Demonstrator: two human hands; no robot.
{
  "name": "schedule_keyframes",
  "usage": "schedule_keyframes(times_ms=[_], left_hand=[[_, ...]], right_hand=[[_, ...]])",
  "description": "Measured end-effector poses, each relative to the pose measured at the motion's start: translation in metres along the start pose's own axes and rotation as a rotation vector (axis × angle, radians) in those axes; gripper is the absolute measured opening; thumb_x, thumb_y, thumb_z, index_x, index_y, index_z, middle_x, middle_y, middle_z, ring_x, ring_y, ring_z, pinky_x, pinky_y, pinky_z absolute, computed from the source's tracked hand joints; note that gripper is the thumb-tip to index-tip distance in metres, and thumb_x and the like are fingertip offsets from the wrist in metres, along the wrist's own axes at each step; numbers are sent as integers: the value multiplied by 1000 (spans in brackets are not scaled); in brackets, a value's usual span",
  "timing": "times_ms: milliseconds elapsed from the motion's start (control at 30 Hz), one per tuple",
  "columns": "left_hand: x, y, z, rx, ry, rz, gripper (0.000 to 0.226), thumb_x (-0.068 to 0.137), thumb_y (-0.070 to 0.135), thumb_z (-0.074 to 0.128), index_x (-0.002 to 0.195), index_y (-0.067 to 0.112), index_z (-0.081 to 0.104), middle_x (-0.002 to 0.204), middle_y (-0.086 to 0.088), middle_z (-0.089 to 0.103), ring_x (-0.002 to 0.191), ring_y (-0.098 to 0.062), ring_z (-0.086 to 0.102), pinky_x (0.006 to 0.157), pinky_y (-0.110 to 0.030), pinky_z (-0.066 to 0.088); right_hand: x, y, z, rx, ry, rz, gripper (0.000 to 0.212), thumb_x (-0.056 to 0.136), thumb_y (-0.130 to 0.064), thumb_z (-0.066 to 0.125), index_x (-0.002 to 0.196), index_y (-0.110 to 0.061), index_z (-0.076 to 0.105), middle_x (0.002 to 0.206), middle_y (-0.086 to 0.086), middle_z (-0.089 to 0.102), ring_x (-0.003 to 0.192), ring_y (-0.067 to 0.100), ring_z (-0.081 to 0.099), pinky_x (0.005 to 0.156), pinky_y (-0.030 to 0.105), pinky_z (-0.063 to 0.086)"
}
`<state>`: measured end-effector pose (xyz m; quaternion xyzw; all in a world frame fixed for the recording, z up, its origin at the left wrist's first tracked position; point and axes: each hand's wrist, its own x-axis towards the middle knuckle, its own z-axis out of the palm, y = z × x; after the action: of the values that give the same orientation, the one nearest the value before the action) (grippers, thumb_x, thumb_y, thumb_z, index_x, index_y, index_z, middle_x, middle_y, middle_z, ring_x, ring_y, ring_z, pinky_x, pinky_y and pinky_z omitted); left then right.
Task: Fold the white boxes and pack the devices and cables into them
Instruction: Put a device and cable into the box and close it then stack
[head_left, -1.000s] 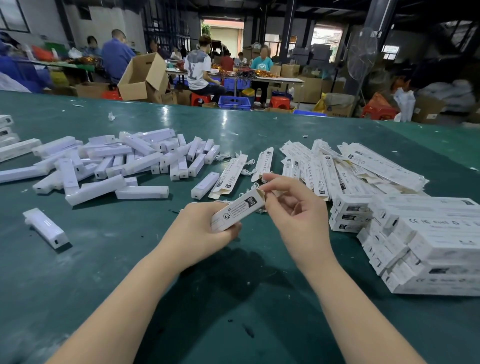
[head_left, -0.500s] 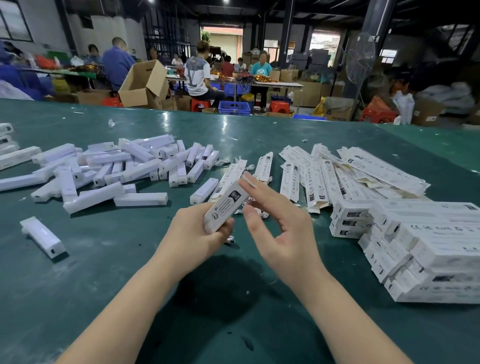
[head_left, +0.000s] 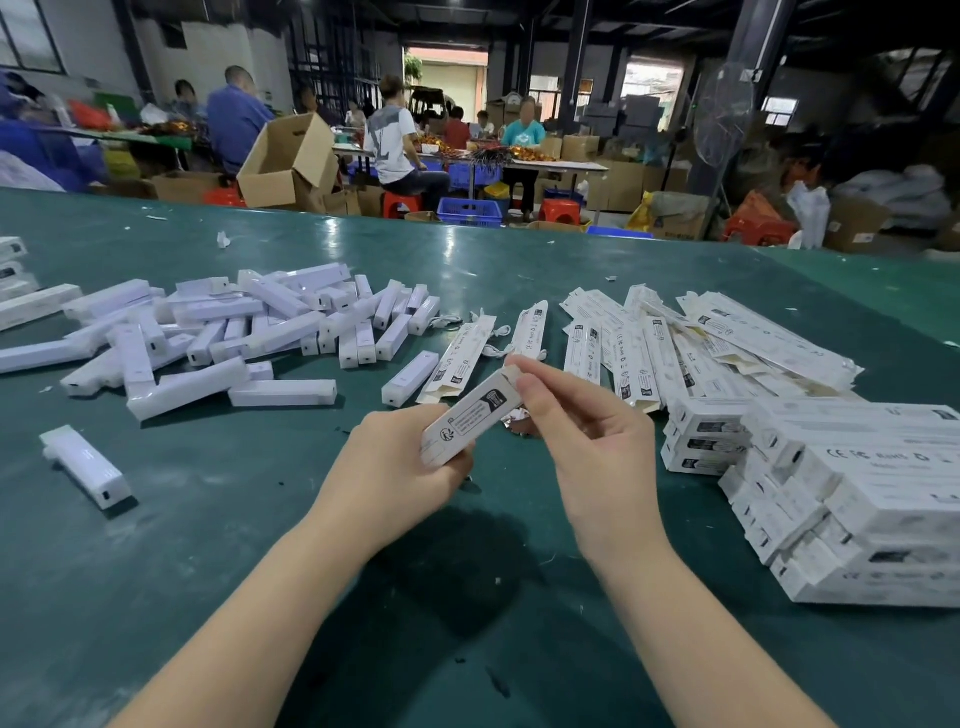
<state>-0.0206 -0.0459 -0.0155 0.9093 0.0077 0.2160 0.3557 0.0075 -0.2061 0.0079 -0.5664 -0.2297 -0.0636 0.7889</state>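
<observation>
head view, from the left: a single white oblong plastic device (head_left: 85, 466) lies alone on the dark green tabletop (head_left: 208, 571), with a loose heap of white oblong devices (head_left: 218, 332) behind it. toward the middle, the left hand (head_left: 400, 473) has its fingers curled round the lower end of a small white printed cardboard box (head_left: 470, 415), held tilted above the table. the right hand (head_left: 587, 441) pinches the box's upper end flap between thumb and fingertips. behind the hands lie thin white cables (head_left: 493, 348) and a spread of flat unfolded white box blanks (head_left: 675, 343). at far right sits a stack of folded white boxes (head_left: 841, 493).
</observation>
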Motion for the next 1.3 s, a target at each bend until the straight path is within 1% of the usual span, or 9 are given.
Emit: schedule_keyframes(times_ms=[100,233,400,567,700,800,967,1067,1300], left_hand=[[0,1,2,46,22,-28,14,80,29,60,70,28,51,55,9,52,52,-14,44,52,-31,42],[1,5,4,165,65,-27,15,79,30,60,71,22,50,58,3,53,60,-24,50,55,-36,47],[2,12,6,331,107,-12,16,82,32,60,95,22,58,78,-1,62,73,-32,53,61,-37,48],[1,15,8,360,102,-27,22,84,32,60,104,22,57,89,-3,66,78,-30,53,64,-36,47],[0,14,6,315,108,-23,14,82,29,60,92,21,55,80,-2,62,75,-33,53,61,-37,47],[-1,13,6,212,93,-57,8,80,27,61,83,23,55,73,2,58,71,-30,53,59,-36,47],[1,11,7,221,87,-82,12,81,30,59,76,28,48,67,4,54,70,-30,53,60,-35,47],[1,13,6,209,100,-88,7,82,29,60,83,28,53,72,1,59,73,-33,56,63,-37,50],[1,14,4,191,91,-113,9,83,33,61,91,30,58,73,4,60,74,-29,58,65,-36,51]], right_hand=[[2,2,-2,3,31,43,14,88,-9,69,99,-14,77,90,-3,77,80,1,68,66,15,52],[4,5,-2,37,82,103,18,82,-23,73,98,-15,79,94,0,77,83,3,68,63,15,50],[3,7,-1,59,109,136,30,73,-35,72,96,-18,79,95,2,77,84,3,67,65,16,50],[2,10,0,12,113,98,17,87,-23,69,100,-19,78,94,-2,77,79,-1,65,64,14,50],[-1,7,3,-40,96,23,17,92,-17,65,104,-16,76,95,-4,77,78,-2,66,64,14,51],[-4,7,6,-48,62,1,19,94,-16,62,109,-18,75,103,-9,75,87,-3,67,67,14,52],[-2,11,10,63,31,110,23,95,-12,60,106,-25,75,106,-6,75,91,1,67,69,18,53],[-3,13,12,122,-9,153,27,94,-12,59,98,-31,77,104,-6,75,93,3,67,69,19,54],[-2,10,9,0,-38,42,28,95,-3,60,104,-26,73,88,-7,76,79,0,68,71,17,56]])
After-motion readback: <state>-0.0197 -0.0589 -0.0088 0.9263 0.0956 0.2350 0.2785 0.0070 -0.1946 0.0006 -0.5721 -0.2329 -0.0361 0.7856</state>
